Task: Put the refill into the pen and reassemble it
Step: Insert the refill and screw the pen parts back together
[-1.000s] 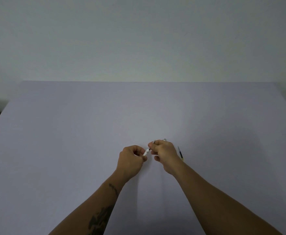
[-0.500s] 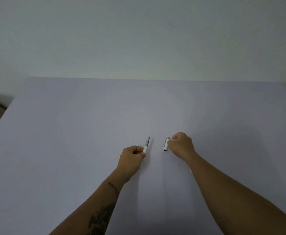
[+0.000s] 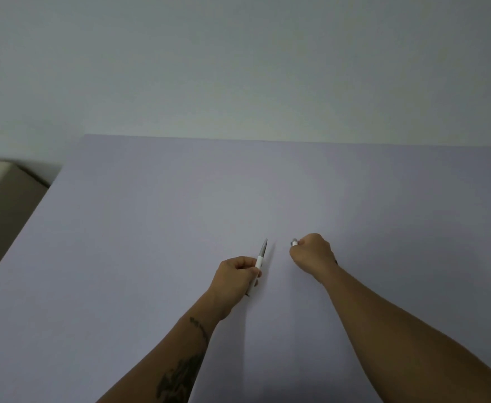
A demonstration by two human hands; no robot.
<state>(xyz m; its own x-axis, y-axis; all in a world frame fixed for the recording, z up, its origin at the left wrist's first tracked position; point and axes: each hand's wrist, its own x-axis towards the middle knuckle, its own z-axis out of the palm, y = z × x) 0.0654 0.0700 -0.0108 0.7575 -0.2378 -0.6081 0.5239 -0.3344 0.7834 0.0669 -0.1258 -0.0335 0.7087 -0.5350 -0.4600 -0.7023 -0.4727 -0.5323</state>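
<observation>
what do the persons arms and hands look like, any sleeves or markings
Both forearms are bare, with no sleeves in view. The left forearm carries dark tattoos: a small curved one near the wrist and a larger dark patch lower down; their designs are too blurred to read. The right forearm shows no markings. No rings, watch or gloves show on the left hand or right hand.

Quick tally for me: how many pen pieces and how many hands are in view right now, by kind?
Pen pieces: 2, the pointed front section in the left hand and a white piece poking from the right hand.
Hands: 2.
Tables: 1.
Total: 5.
</observation>
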